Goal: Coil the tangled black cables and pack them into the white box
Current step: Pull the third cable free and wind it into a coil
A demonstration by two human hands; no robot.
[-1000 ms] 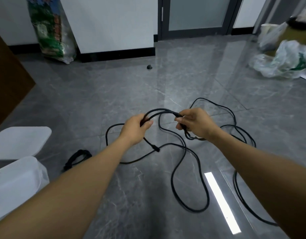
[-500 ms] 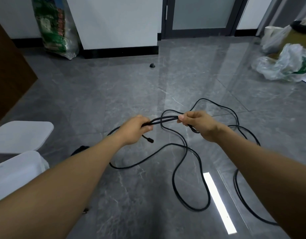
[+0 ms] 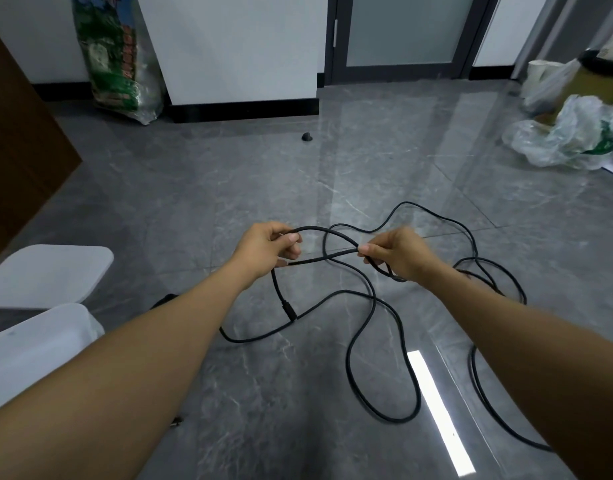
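A long black cable (image 3: 381,306) lies in loose tangled loops on the grey floor. My left hand (image 3: 267,249) grips a folded stretch of it above the floor, and the plug end (image 3: 288,310) hangs down from that hand. My right hand (image 3: 395,254) pinches the same stretch between thumb and fingers, with another strand running under the palm. The white box (image 3: 38,351) stands at the lower left, partly behind my left forearm. A second dark cable bundle (image 3: 165,299) peeks out beside that forearm.
The box's white lid (image 3: 52,271) lies flat behind the box. A brown wooden panel (image 3: 17,150) rises at the left. A green printed sack (image 3: 118,64) leans on the far wall. Plastic bags (image 3: 571,136) sit at the right. A small black doorstop (image 3: 307,136) is on the floor.
My hands have drawn apart, stretching the held cable strands between them. The plug end now hangs lower from my left hand. The view has shifted slightly.
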